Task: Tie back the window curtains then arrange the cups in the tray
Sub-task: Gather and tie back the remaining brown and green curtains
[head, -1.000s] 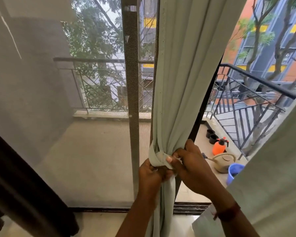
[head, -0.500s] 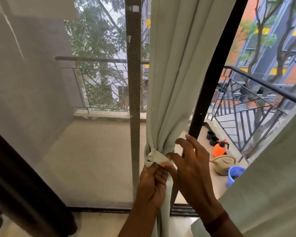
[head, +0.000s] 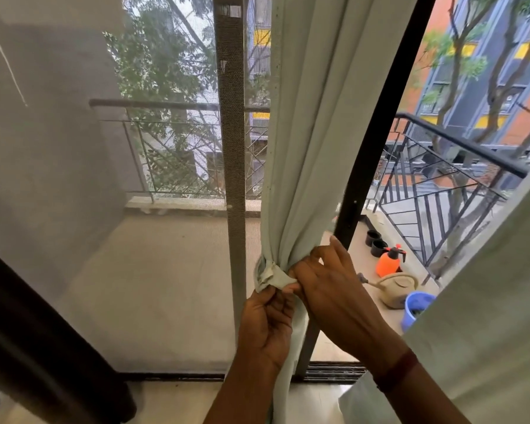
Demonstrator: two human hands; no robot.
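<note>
At the curtain's waist, left hand (head: 266, 322): fingers pinch the loose end of the tie band (head: 273, 275); a second ago they were clenched round the whole bundle.
Curtain (head: 300, 179): gathered into one bundle and bound by the band; it has shifted left since a second ago, uncovering the door frame (head: 377, 148).
Right hand (head: 328, 289): thumb and forefinger nip the band at the knot; its other fingers, clenched a second ago, now spread.
Meaning: this curtain looks nearly tied, and the knot likely wants one last tug.
Cups and tray: not in view.
Mesh screen (head: 135, 270): on the left, with the balcony floor behind it.
Balcony floor: black pots (head: 377, 240), orange sprayer (head: 389, 261), watering can (head: 392, 286) and blue bucket (head: 416, 307) near the railing (head: 459, 154).
Second curtain (head: 487, 301): at the right edge; no tie shows on it.
</note>
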